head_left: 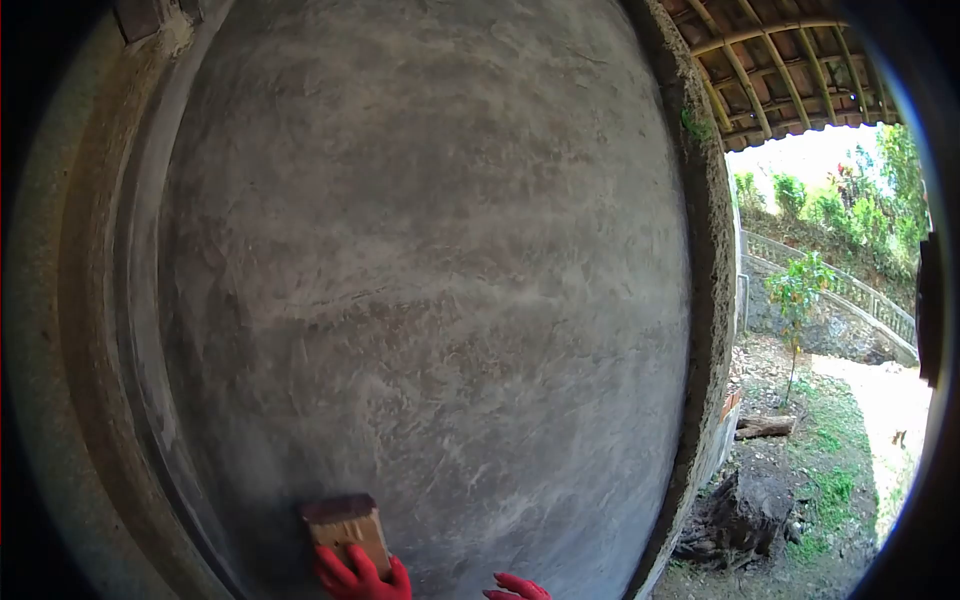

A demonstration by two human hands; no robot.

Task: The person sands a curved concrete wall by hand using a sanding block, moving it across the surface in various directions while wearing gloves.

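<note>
My left hand (362, 576), in a red glove, is closed on a tan, wood-coloured block (348, 530) with a dark reddish-brown far edge. Its exact kind cannot be made out. The block lies against the lower left of a grey, smooth-plastered wall (430, 270), whose surface has streaks and lighter patches. Low in the view, to the right, my right hand (518, 588) shows only a few red-gloved fingers close to the wall. These fingers are stretched out and apart, with nothing seen in them; the rest of this hand is cut off by the frame's bottom edge.
A raised frame edge (140, 290) borders the wall on the left, and a rough edge (708, 300) on the right. Outside are a tree stump (750, 515), a log (765, 426), a young tree (797, 290) and a railing (850, 285), under a tiled roof (780, 70).
</note>
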